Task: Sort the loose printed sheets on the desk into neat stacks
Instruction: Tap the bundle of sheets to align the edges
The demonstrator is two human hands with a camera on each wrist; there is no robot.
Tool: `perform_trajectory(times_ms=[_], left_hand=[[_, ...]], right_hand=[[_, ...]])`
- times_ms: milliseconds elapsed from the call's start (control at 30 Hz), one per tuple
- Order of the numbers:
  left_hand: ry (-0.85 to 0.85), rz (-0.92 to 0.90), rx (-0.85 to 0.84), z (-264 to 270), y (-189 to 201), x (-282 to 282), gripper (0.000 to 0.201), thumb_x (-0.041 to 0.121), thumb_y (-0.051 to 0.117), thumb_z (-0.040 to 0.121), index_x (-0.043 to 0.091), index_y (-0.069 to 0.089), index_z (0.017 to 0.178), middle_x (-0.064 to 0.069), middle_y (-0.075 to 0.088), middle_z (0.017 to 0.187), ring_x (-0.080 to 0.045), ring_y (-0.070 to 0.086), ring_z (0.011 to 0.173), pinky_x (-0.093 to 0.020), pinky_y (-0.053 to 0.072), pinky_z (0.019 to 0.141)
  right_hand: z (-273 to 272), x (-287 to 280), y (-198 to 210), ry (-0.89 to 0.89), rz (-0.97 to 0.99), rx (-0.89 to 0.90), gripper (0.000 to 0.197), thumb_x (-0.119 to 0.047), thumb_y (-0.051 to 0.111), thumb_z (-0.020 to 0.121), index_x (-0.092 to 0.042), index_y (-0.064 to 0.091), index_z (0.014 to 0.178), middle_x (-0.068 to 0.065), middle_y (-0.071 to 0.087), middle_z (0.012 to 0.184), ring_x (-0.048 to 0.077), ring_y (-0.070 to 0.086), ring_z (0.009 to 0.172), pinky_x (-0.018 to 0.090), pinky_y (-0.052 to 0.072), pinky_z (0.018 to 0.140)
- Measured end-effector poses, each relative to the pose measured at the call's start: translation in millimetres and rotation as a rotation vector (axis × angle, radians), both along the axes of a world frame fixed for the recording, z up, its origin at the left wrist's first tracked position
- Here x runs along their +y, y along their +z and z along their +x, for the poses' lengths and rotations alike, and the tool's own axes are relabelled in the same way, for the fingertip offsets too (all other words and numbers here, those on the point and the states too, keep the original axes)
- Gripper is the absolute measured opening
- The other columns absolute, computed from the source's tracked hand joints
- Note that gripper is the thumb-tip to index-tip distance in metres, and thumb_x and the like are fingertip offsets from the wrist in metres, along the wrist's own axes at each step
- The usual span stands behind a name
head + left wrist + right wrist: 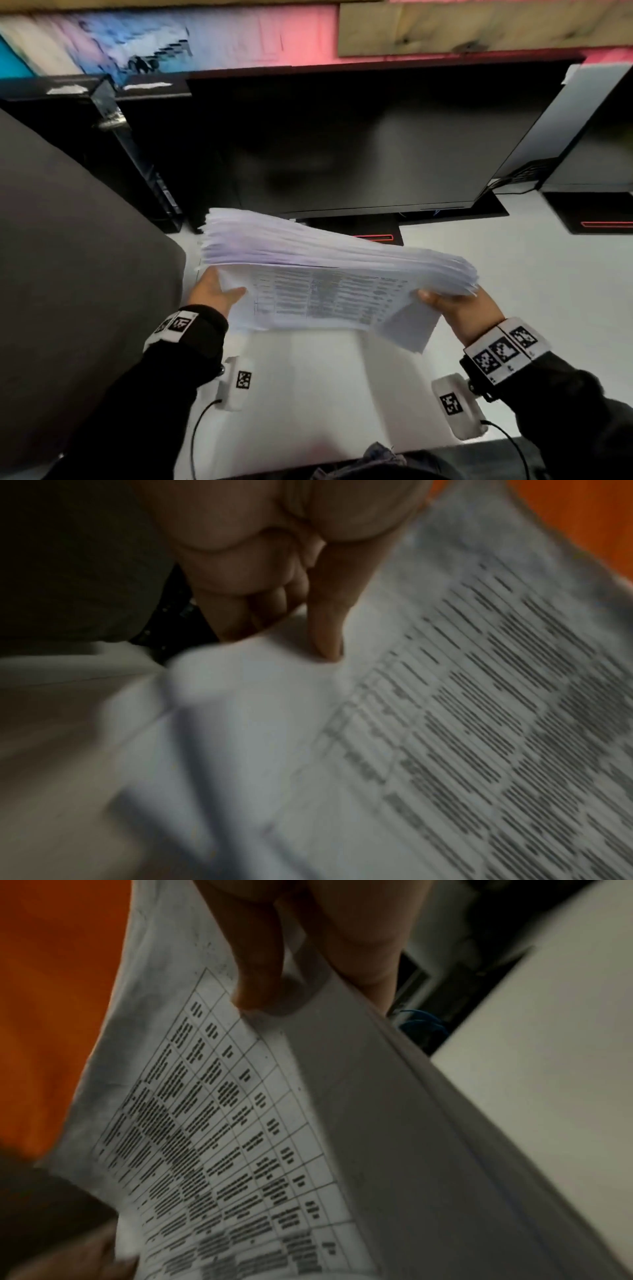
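Note:
A thick stack of printed sheets [329, 267] is held up above the white desk [513, 281], tilted so its near face with a printed table faces me. My left hand [212, 291] grips its left end, thumb on the printed face [445, 723] and fingers behind. At the stack's right end my right hand [448, 305] pinches it, thumb in front. In the right wrist view my thumb lies on the gridded sheet [240, 1123] with fingers behind the pile. One lower sheet [407, 329] sticks out askew at the bottom right.
A dark monitor [342, 144] stands just behind the stack, with a second one [589, 147] at the right. A grey chair back or panel [75, 274] fills the left side. Bare desk [308, 394] lies below the stack, toward me.

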State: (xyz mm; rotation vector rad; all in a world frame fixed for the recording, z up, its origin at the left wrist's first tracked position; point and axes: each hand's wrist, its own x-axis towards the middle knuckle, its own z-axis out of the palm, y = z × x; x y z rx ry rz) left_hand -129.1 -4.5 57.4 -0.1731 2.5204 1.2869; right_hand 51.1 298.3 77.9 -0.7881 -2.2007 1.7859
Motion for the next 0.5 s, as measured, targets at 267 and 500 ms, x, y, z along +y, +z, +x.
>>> perform_trajectory(times_ms=[267,500], left_hand=[[0.208,0.134,-0.237,31.8,-20.6,0.2,0.042,0.013,0.058,0.089,0.001,0.049,0.128,-0.022,0.052,0.13,-0.036,0.05,0.119,-0.034,0.036,0.09],[0.285,0.246,-0.26,25.6,-21.8,2.3,0.036,-0.005,0.06,0.082,-0.006,0.055,0.117,-0.008,0.054,0.111,-0.025,0.054,0.101,-0.021,0.032,0.074]], right_hand=[[5.9,-11.4,-2.3,0.108,0.123,-0.062,0.041,-0.041,0.072,0.067,-0.03,0.052,0.101,-0.024,0.061,0.091,-0.023,0.055,0.079,0.007,0.046,0.074],[-2.3,-11.5,15.9,0.06,0.251,0.079,0.05,-0.007,0.074,0.074,-0.042,0.049,0.099,-0.013,0.057,0.092,-0.015,0.055,0.074,-0.002,0.041,0.067]])
